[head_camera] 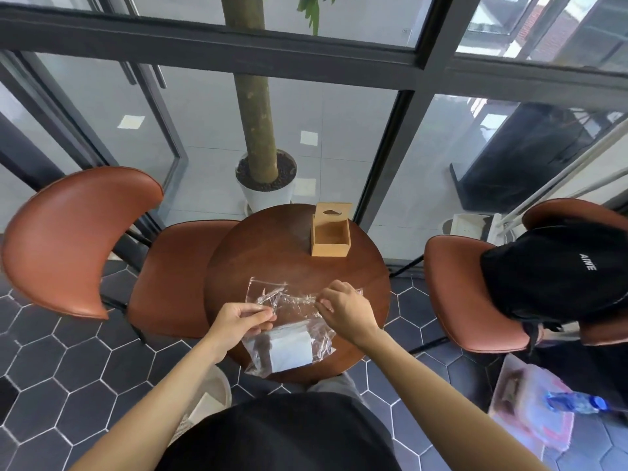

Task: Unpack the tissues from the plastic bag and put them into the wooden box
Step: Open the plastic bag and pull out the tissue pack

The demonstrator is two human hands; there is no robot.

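A clear plastic bag (289,304) lies on the near half of the round wooden table (238,263), with a white stack of tissues (292,346) inside it at the near end. My left hand (238,321) pinches the bag's left side near its crumpled mouth. My right hand (346,309) pinches the mouth from the right. The wooden box (331,236) stands at the far side of the table, its lid tilted up and its inside bare.
Brown chairs flank the table: one at the left (85,239), one at the right (475,294) with a black bag (557,270) on it. A potted tree (265,178) stands behind the table by the glass wall. A water bottle (574,402) lies at the lower right.
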